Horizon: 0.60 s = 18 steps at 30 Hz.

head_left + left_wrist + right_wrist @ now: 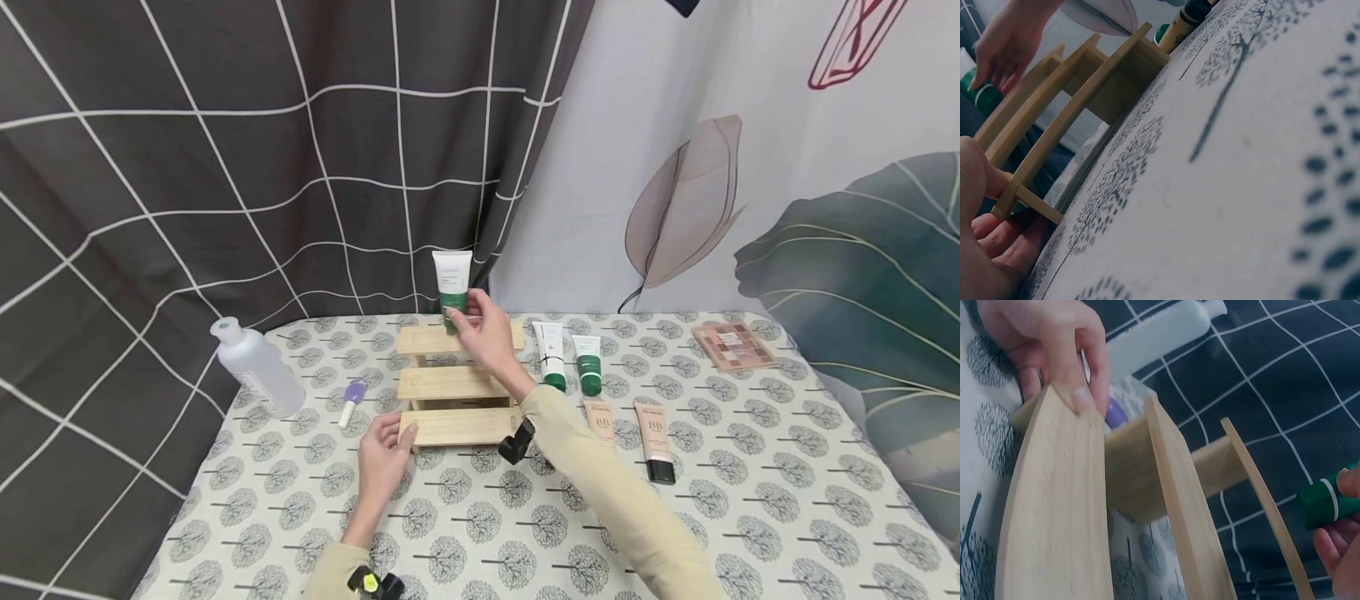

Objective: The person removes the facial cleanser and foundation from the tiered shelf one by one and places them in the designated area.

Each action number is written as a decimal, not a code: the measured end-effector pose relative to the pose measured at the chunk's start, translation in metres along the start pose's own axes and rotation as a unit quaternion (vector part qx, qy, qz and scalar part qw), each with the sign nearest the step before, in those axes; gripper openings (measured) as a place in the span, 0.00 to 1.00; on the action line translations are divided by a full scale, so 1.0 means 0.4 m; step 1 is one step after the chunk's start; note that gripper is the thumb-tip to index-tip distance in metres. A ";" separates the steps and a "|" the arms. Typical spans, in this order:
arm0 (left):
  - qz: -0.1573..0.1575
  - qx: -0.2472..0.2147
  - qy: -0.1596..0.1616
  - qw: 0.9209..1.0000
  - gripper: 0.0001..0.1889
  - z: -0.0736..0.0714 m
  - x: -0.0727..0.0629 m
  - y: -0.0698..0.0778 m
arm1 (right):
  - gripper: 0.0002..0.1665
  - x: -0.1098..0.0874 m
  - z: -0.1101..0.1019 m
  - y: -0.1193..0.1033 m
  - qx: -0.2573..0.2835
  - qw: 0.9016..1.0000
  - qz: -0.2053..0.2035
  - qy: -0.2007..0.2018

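Note:
A three-tier wooden rack (465,427) stands mid-table. My right hand (486,335) pinches a white-and-green squeeze tube (452,273) by its green lower part. The tube is upright with its green cap down, over the rack's top tier (420,340). In the right wrist view, the green cap (1317,505) shows beside that tier. At the rack's front left corner, my left hand (382,457) grips the end of the lowest tier, the thumb on top. The left wrist view has the fingers (1013,240) curled beneath that end.
Right of the rack stand more white-and-green tubes (588,367). Two beige BB cream tubes (654,433) lie nearer, one partly behind my right sleeve. An eyeshadow palette (735,346) lies far right. On the left are a translucent bottle (262,371) and a small purple-and-white item (352,400).

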<state>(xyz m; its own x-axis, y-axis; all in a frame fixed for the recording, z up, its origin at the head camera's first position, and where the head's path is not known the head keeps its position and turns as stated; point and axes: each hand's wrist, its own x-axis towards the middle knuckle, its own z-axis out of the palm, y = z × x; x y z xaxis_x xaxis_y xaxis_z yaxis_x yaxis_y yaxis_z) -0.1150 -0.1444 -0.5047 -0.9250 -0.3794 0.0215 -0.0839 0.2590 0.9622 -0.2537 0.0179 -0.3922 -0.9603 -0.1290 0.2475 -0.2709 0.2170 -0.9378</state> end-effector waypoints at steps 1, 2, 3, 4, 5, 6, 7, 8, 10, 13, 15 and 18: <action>-0.001 -0.001 0.000 1.000 0.18 0.000 0.000 0.000 | 0.20 0.001 -0.006 0.001 -0.002 1.000 0.002 0.002; -0.002 -0.001 0.000 1.000 0.18 0.000 0.000 0.000 | 0.20 0.001 -0.012 0.003 -0.003 1.000 0.004 0.005; 0.000 -0.001 0.000 1.000 0.18 0.000 -0.001 0.001 | 0.20 0.002 -0.018 0.005 -0.002 1.000 0.005 0.008; 0.000 0.000 0.000 1.000 0.18 0.000 -0.001 0.000 | 0.21 0.002 -0.025 0.007 -0.005 1.000 0.007 0.013; 0.001 0.001 0.000 1.000 0.18 0.001 -0.001 0.000 | 0.21 0.002 -0.032 0.009 -0.005 1.000 0.008 0.016; 0.002 0.002 0.001 1.000 0.18 0.001 -0.002 -0.001 | 0.20 0.001 -0.039 0.012 -0.003 1.000 0.008 0.019; 0.001 0.003 0.003 1.000 0.18 0.001 -0.001 -0.002 | 0.20 0.001 -0.046 0.014 -0.004 1.000 0.007 0.024; 0.001 0.004 0.003 1.000 0.18 0.001 -0.001 -0.003 | 0.20 0.002 -0.054 0.017 -0.003 1.000 0.005 0.028; 0.000 0.005 0.004 1.000 0.18 0.000 0.000 -0.004 | 0.20 0.002 -0.068 0.023 -0.003 0.999 0.000 0.035; -0.001 0.005 0.003 1.000 0.19 -0.001 0.001 -0.002 | 0.21 0.002 -0.091 0.033 -0.007 0.999 -0.003 0.044; -0.002 0.005 0.001 1.000 0.19 -0.002 0.001 0.000 | 0.22 0.002 -0.108 0.039 -0.006 0.999 -0.001 0.049; -0.005 0.006 -0.001 1.000 0.19 -0.002 0.000 0.002 | 0.23 0.001 -0.135 0.049 -0.006 0.999 0.002 0.054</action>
<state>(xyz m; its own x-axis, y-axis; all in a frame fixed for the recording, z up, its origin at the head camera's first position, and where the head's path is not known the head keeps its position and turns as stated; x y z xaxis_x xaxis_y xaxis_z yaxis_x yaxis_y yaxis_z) -0.1148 -0.1450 -0.5037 -0.9245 -0.3809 0.0119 -0.0976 0.2668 0.9588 -0.2630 0.0745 -0.3973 -0.9627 -0.0226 0.2696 -0.2675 0.2293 -0.9359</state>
